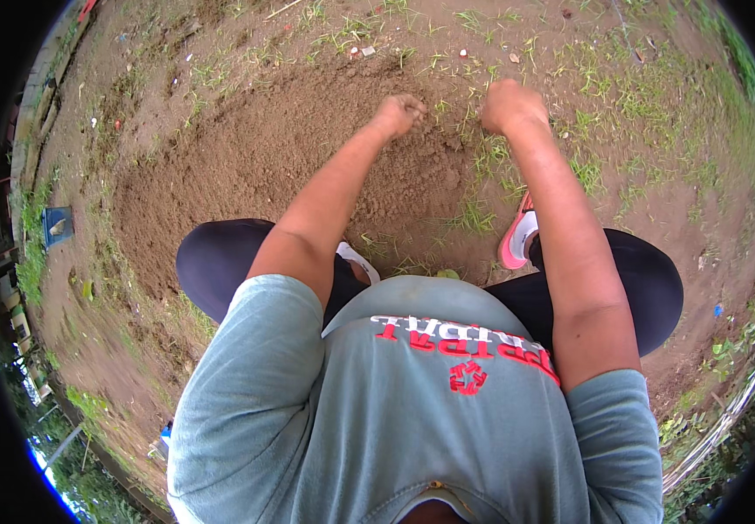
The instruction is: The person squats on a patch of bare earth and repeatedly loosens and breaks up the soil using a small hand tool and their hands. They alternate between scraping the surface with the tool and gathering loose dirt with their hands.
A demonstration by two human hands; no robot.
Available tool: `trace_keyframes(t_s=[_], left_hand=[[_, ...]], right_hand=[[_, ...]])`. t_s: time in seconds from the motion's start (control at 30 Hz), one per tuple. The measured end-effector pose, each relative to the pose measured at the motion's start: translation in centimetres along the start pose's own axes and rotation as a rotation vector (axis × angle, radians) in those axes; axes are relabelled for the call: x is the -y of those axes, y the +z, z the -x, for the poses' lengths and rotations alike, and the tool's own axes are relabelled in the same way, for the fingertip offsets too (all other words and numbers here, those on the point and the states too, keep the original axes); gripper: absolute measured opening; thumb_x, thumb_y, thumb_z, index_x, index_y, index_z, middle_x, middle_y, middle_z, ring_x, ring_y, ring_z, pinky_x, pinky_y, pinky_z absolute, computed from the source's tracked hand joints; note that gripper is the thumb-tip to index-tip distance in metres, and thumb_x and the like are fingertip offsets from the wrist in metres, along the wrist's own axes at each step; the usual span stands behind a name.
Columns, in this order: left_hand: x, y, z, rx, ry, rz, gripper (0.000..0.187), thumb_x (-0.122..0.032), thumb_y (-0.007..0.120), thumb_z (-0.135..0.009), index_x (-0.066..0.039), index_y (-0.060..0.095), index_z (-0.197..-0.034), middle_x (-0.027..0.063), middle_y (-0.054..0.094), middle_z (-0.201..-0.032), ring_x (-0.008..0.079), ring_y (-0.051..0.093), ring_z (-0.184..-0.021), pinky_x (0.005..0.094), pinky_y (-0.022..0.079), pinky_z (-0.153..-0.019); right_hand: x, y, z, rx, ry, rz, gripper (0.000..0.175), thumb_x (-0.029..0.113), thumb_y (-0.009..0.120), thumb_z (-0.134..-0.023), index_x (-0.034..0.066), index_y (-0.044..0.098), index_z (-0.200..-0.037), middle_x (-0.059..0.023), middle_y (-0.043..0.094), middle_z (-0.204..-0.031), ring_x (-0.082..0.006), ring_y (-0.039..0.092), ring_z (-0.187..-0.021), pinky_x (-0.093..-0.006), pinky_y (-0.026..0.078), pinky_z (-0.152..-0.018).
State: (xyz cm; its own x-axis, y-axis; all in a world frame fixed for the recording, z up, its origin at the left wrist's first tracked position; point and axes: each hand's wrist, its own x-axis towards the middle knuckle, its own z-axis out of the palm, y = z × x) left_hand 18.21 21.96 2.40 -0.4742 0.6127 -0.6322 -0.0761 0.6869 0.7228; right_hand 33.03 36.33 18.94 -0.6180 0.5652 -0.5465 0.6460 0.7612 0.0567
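Note:
A broad patch of loose brown soil [253, 150] spreads over the ground before me. My left hand [402, 114], its fingers curled and dirty with soil, is at the upper right part of this patch; whether anything is in it is hidden. Just right of the patch, my right hand [515, 107] is curled with its back up, over ground with sparse grass. Its fingertips and anything inside are hidden. The two hands are apart. Short green grass [472, 216] grows below them, along the edge of the loose soil.
My knees are bent wide, with a pink-and-white shoe [515, 242] below my right forearm. A blue container [58, 226] stands at the far left near a long edging [40, 105]. Small litter dots the ground. Pale sticks or stalks [721, 422] lie at the lower right.

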Motion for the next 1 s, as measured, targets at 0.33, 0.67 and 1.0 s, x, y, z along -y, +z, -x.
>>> trace_keyframes(t_s=[0.33,0.67,1.0], left_hand=[[15.8,8.2,6.6,0.342,0.568,-1.603,0.049,-0.031,0.065,-0.097,-0.032,0.055,-0.145,0.0005,0.043,-0.157,0.0278,0.027,-0.151,0.0590,0.021,-0.121],[12.2,3.4,2.3,-0.294,0.239,-0.661,0.034,-0.003,0.060,-0.088,-0.020,0.072,-0.114,0.0074,0.056,-0.139,0.0326,0.039,-0.141,0.0516,0.033,-0.115],[8.0,5.8,3.9,-0.191,0.234,-0.614,0.027,-0.009,0.064,-0.084,-0.014,0.072,-0.109,0.0181,0.067,-0.125,0.0358,0.061,-0.121,0.0442,0.051,-0.102]], right_hand=[[-1.2,2.7,2.6,-0.038,-0.023,0.042,0.036,0.011,0.067,-0.085,0.0032,0.072,-0.120,-0.0166,0.070,-0.126,-0.0335,0.071,-0.112,-0.0438,0.060,-0.093],[-5.5,8.1,4.5,-0.119,-0.062,-0.102,0.043,0.017,0.067,-0.086,0.0089,0.068,-0.129,-0.0222,0.070,-0.123,-0.0374,0.067,-0.116,-0.0456,0.055,-0.100],[-9.1,9.8,12.2,-0.004,-0.058,-0.553,0.047,0.027,0.068,-0.094,0.0061,0.065,-0.136,-0.0176,0.073,-0.081,-0.0255,0.072,-0.068,-0.0388,0.056,-0.068]])
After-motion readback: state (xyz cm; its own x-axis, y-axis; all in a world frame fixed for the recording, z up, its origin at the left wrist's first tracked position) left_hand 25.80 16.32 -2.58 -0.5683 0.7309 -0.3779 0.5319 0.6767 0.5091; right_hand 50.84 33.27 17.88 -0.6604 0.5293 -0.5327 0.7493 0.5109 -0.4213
